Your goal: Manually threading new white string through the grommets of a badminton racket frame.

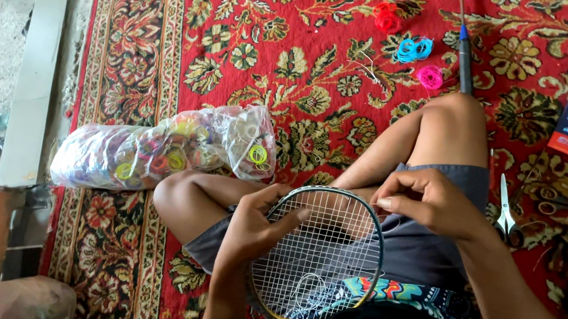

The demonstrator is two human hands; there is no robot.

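Red floral carpet, racket head in lap, doorway step

We see a badminton racket head resting flat across our lap, its dark oval frame edged in yellow, strung with a white grid. A loose loop of white string lies on the lower strings, and another strand runs off the upper right rim.

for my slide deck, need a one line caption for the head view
Seated on a patterned red carpet, left hand steadies a racket head while right hand pinches its string.
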